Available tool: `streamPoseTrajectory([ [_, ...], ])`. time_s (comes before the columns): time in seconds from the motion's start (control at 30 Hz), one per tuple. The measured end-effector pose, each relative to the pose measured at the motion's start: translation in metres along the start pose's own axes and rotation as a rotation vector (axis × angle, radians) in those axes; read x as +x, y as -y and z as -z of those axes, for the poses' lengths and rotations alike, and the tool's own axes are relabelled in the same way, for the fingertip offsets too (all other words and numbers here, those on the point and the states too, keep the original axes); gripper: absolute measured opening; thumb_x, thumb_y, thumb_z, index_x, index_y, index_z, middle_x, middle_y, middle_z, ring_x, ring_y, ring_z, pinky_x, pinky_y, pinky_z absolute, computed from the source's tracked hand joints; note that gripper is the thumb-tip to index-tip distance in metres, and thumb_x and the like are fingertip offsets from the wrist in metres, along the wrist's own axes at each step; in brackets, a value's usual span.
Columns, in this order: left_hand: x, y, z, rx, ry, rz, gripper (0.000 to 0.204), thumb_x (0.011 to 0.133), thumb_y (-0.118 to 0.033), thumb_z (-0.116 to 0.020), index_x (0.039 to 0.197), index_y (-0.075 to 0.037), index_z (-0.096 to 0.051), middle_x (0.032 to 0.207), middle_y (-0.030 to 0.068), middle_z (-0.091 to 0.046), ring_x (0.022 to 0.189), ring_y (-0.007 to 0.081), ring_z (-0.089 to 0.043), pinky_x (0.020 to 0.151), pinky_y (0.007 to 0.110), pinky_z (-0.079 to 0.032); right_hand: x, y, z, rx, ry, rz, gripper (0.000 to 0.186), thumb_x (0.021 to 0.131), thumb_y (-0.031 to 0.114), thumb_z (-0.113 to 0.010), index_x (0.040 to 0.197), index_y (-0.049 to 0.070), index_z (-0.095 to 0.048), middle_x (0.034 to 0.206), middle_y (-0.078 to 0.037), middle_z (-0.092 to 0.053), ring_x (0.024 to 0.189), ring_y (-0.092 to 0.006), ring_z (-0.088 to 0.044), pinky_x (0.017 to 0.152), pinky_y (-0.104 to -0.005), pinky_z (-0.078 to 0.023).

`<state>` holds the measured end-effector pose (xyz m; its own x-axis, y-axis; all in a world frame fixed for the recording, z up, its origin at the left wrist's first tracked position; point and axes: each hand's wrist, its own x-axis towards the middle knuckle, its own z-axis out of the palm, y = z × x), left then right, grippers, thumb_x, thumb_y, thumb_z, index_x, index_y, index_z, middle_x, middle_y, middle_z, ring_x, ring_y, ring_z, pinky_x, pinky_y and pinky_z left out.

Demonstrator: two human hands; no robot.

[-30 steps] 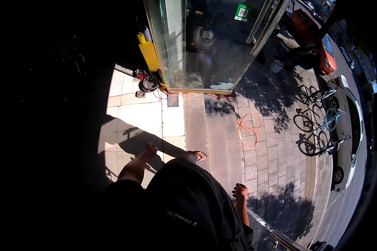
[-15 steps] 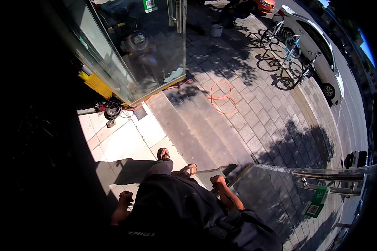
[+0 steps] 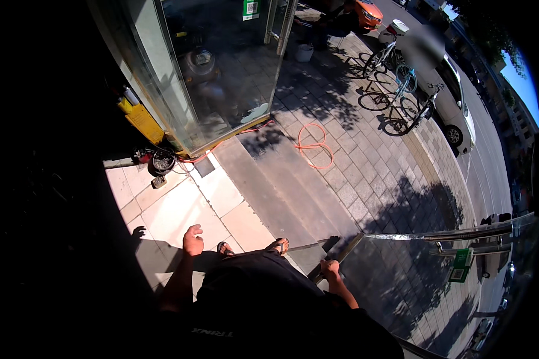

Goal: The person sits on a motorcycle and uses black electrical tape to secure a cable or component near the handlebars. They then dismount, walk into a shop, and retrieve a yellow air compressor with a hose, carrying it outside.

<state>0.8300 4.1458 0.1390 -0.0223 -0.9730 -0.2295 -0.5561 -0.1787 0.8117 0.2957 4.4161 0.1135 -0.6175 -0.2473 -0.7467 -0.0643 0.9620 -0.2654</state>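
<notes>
My left hand (image 3: 193, 240) hangs forward over the pale tiled landing, holding nothing I can see, its fingers loosely bent and apart. My right hand (image 3: 330, 268) is closed, beside the lower edge of a glass door (image 3: 395, 281) on the right; whatever may be inside its fingers is hidden. In the picture the hand overlaps the door's edge strip (image 3: 351, 246), and I cannot tell if they touch. Between the hands, my sandalled feet (image 3: 278, 244) stand near the grey stone steps (image 3: 269, 185).
Another glass door (image 3: 227, 78) stands at the far left, near a yellow box (image 3: 145, 124) and a dark round pot (image 3: 163, 160). An orange hose (image 3: 315, 145) loops on the paving. Beyond are bicycles (image 3: 405, 81), a white car (image 3: 455, 107), a bucket (image 3: 304, 52) and a person (image 3: 341, 18).
My left hand has swung forward, and its fingers have loosened. My right hand has shifted slightly right and nearer. The view has turned a little; my feet have changed position on the landing.
</notes>
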Motion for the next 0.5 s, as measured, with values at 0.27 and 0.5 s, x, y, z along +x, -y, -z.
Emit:
streamPoseTrajectory([
  [0.27,-0.132,0.244,0.083,0.247,0.193,0.922,0.04,0.079,-0.003,-0.066,0.119,0.0,-0.07,0.114,0.021,-0.075,0.107,0.0263,-0.073,0.09,0.035,-0.057,-0.085,0.076,-0.049,-0.209,0.076,0.095,0.033,0.088,0.033,-0.067,0.085,0.002,-0.075,0.068,-0.009,-0.071,0.058,-0.021,-0.069,0.055,-0.0375,-0.057],
  [0.5,-0.171,0.242,0.094,-0.026,-0.175,1.075,0.026,0.075,-0.004,-0.066,0.1,-0.001,-0.073,0.089,0.0195,-0.075,0.079,0.0264,-0.073,0.072,0.036,-0.057,-0.018,0.086,-0.051,-0.364,0.13,0.134,0.03,0.088,0.028,-0.067,0.082,0.0,-0.072,0.07,-0.011,-0.069,0.058,-0.0228,-0.069,0.05,-0.0415,-0.052],
])
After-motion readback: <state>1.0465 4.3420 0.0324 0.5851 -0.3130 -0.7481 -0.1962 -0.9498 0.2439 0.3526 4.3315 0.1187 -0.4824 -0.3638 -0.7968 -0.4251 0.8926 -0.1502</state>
